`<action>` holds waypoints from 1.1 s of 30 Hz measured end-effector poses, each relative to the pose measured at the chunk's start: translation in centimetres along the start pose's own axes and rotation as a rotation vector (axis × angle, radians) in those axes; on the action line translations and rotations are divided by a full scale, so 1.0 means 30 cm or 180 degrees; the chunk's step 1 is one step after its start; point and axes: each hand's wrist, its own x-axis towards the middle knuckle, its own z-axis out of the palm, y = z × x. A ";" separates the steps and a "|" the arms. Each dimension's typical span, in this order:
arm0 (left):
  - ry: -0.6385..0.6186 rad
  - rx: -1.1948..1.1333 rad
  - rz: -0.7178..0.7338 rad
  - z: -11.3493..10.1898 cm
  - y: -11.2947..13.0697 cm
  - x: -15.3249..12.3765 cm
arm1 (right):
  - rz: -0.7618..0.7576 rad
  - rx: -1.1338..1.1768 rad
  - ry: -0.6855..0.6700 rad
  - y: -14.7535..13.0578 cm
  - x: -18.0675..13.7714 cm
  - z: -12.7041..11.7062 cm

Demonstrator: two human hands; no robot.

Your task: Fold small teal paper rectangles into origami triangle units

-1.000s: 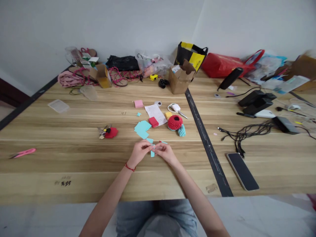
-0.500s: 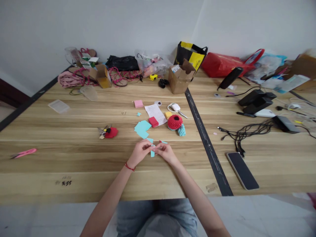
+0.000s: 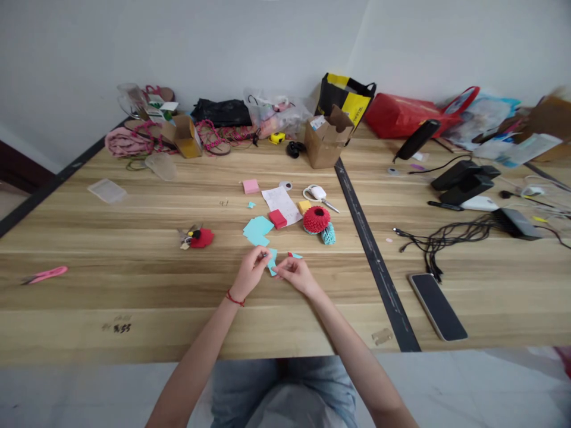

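Tabletop (image 3: 178, 309): left hand (image 3: 252, 271) pinched narrow, contents unclear; right hand (image 3: 298, 274) at turquoise paper slip (image 3: 272, 263) between hands, can't tell if gripping. Likely paper-folding step; next move calls for light, precise fingertip pressure.

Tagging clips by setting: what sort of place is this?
Likely an indoor craft workspace, though home or workshop I can't tell: blue paper pieces and scissors lie on a wooden table, with a red bag near the wall.
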 end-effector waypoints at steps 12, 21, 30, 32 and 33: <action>-0.0063 -0.0488 -0.0216 -0.002 -0.045 0.013 | -0.0040 0.0068 -0.0049 0.000 -0.004 -0.010; 0.0210 -0.0256 -0.0188 -0.007 -0.040 0.013 | -0.0151 0.0089 0.0018 -0.002 -0.001 -0.009; -0.0025 -0.0522 -0.0315 -0.019 -0.040 0.020 | -0.0729 -0.0253 -0.0314 -0.044 -0.031 -0.008; -0.0105 -0.0489 -0.0280 -0.020 -0.036 0.019 | -0.0802 -0.0467 -0.0291 -0.043 -0.032 -0.011; -0.0130 -0.0453 -0.0251 -0.020 -0.033 0.018 | -0.0830 -0.0585 -0.0263 -0.041 -0.031 -0.013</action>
